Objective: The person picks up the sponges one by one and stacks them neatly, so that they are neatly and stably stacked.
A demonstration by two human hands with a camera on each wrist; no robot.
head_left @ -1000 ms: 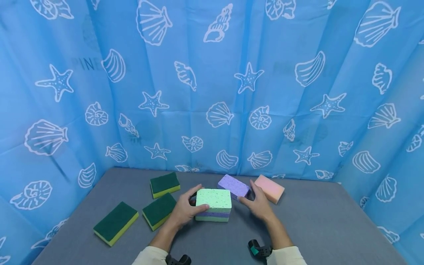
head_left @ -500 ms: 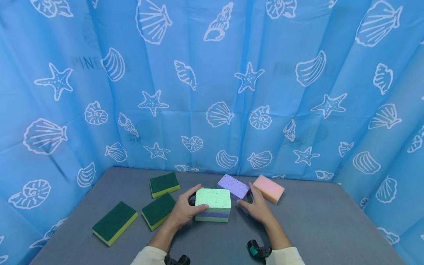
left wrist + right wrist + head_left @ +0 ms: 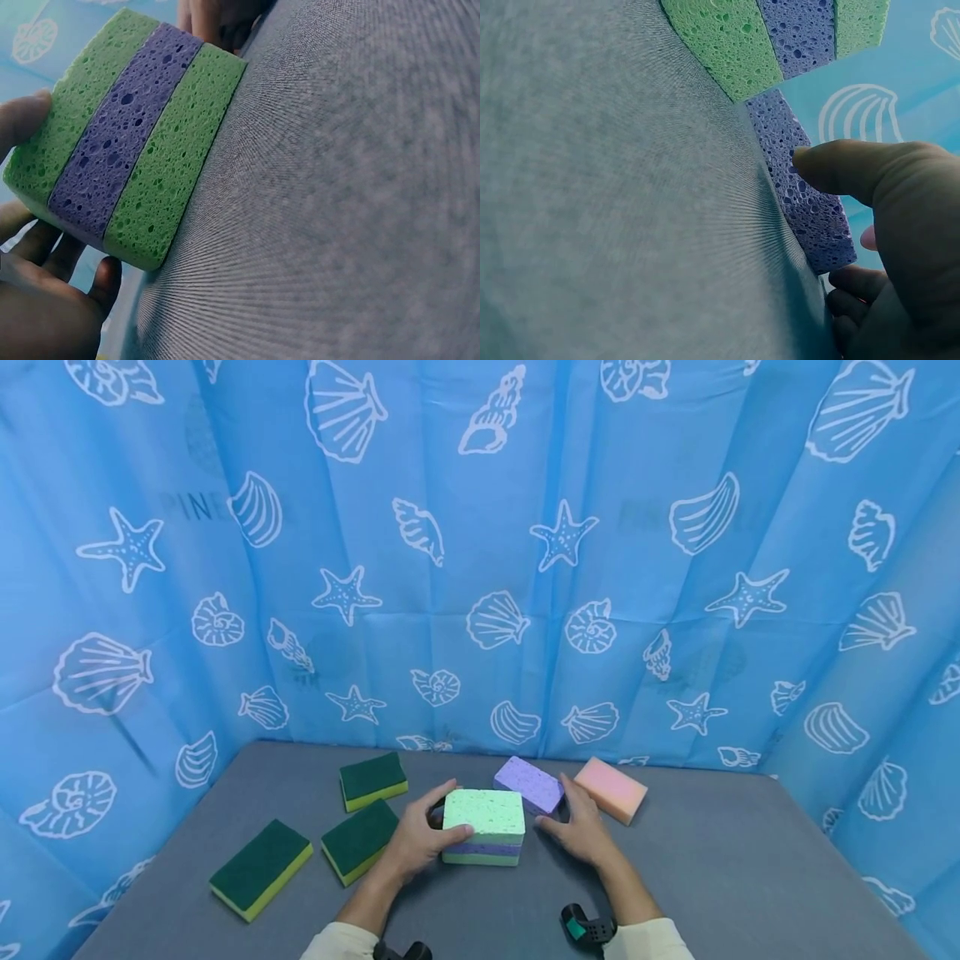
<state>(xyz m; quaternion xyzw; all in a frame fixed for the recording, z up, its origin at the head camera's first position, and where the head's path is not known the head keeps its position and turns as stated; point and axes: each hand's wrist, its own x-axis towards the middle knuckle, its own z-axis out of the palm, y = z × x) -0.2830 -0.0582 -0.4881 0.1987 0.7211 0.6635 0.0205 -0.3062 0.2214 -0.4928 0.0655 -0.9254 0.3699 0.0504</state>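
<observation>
A stack of three cellulose sponges [image 3: 483, 814], purple between two light green ones, rests on the table. My left hand [image 3: 420, 839] holds its left end, thumb [image 3: 22, 120] against the top sponge and the other fingers along the end and behind. Behind the stack to the right lies a single purple sponge [image 3: 529, 783]. My right hand [image 3: 583, 827] is spread around that sponge's near right corner: the thumb [image 3: 840, 166] overlaps its long side in the right wrist view, and the fingers [image 3: 855, 292] sit by its end.
A pink sponge [image 3: 611, 788] lies just beyond the right hand. On the left are three green-and-yellow scouring sponges [image 3: 262, 867], one close to my left forearm. A blue shell-patterned curtain [image 3: 480, 560] hangs behind the grey table [image 3: 720, 860].
My right hand has shifted slightly left and toward me around the purple sponge's corner, away from the pink sponge. My left hand and the stack have stayed in place.
</observation>
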